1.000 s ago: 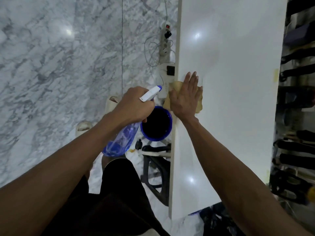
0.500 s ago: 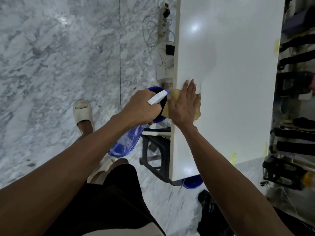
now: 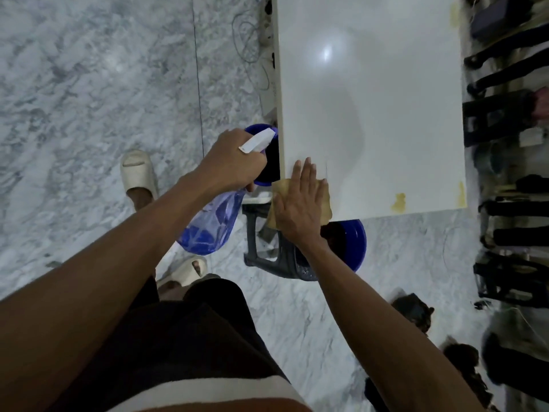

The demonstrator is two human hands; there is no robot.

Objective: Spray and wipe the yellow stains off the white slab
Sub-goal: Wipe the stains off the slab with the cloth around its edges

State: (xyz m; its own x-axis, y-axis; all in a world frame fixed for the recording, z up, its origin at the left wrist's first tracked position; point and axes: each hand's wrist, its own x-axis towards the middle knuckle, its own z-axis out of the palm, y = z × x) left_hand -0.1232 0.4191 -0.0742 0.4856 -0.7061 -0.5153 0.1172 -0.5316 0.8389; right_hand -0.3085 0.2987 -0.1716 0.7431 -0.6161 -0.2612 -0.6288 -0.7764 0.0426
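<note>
Right hand point(image 3: 300, 203), fingers flat, has dragged cloth point(image 3: 325, 203) back to slab's point(image 3: 371, 114) near corner; left hand point(image 3: 231, 162) still grips spray bottle point(image 3: 211, 224). Stains point(image 3: 398, 202) on near edge remain.

A person's right hand point(image 3: 298, 203) presses flat on a tan cloth point(image 3: 325, 200) at the near corner of a white slab point(image 3: 371, 108), while the left hand point(image 3: 230, 162) grips a blue spray bottle point(image 3: 212, 227) beside it. Yellow stains point(image 3: 398, 202) mark the slab's near edge above a marble floor point(image 3: 89, 99).
</note>
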